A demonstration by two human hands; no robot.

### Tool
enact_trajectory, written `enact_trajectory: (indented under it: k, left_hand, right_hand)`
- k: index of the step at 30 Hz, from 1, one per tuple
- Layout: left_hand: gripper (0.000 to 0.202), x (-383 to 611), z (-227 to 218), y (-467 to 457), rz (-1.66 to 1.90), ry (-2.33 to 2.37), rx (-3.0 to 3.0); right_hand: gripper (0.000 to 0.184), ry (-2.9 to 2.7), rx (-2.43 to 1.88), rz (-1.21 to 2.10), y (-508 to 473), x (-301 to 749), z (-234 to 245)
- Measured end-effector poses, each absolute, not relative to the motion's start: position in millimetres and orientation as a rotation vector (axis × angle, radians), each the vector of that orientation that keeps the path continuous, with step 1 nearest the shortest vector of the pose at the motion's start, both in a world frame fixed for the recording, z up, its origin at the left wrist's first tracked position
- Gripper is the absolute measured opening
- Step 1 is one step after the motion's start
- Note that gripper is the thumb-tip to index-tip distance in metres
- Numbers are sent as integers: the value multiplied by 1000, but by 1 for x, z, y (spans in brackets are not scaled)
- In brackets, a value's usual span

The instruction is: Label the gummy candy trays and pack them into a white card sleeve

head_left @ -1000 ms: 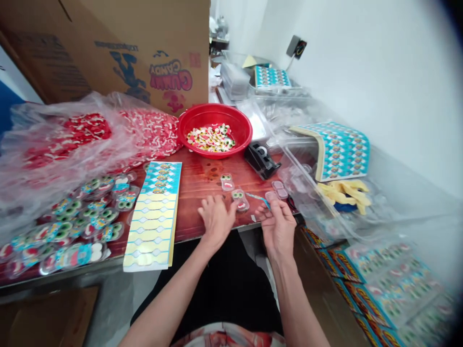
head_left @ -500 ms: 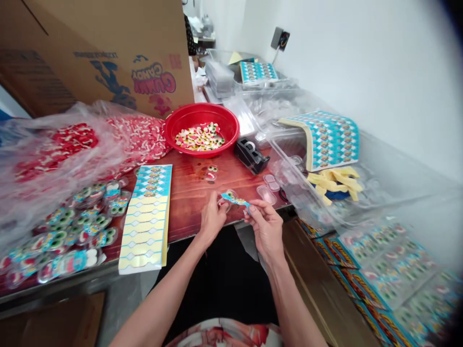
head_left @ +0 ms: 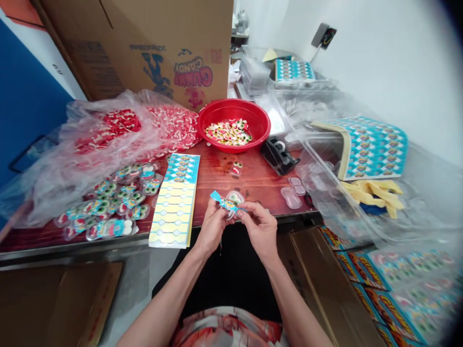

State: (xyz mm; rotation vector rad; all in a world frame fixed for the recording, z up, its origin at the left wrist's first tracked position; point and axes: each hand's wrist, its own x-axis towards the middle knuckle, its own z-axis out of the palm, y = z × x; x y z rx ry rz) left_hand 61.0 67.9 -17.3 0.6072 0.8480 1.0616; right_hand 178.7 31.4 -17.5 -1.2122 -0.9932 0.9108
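Observation:
My left hand [head_left: 212,226] and my right hand [head_left: 259,226] are together just over the near table edge, both gripping one small clear candy capsule [head_left: 234,198]. A blue printed sticker [head_left: 221,202] lies across the capsule between my fingers, its left end sticking up. A sticker sheet [head_left: 174,200], mostly peeled to yellow backing, lies left of my hands. Another filled capsule [head_left: 236,167] rests farther back, and two empty clear capsules [head_left: 293,192] lie to the right.
A red bowl [head_left: 259,134] of gummy candies stands at the back with a black tape dispenser [head_left: 279,155] beside it. Sealed capsules [head_left: 108,207] pile at left under plastic bags of red candy [head_left: 119,127]. A cardboard box [head_left: 144,43] stands behind. Sticker stacks [head_left: 372,147] and clear trays fill the right.
My hands lifted the capsule off the table and brought it toward me. The blue sticker came from my right hand onto the capsule. The view swung left.

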Motion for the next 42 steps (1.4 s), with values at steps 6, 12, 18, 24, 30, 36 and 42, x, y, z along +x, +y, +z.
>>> enact_trajectory:
  k: [6, 12, 18, 24, 30, 36, 42]
  left_hand:
    - [32, 56, -17, 68, 1095, 831, 550]
    - [26, 57, -18, 69, 1112, 888, 534]
    - [28, 55, -15, 70, 1103, 872, 570]
    - [27, 55, -16, 70, 1109, 869, 572]
    - [29, 55, -24, 69, 1146, 923, 597]
    - [24, 54, -32, 68, 1189, 1006, 645]
    - [20, 54, -40, 68, 1211, 1108, 683]
  right_hand:
    - [9, -1085, -1291, 842, 32, 177, -23]
    - [11, -1164, -1340, 764, 32, 179, -28]
    - [11, -1179, -1352, 753, 33, 181, -29]
    - [10, -1146, -1350, 763, 35, 179, -29]
    - [12, -1193, -1344, 777, 36, 177, -28]
    - [12, -1216, -1351, 843, 36, 175, -29]
    - [13, -1147, -1365, 870, 36, 171, -33]
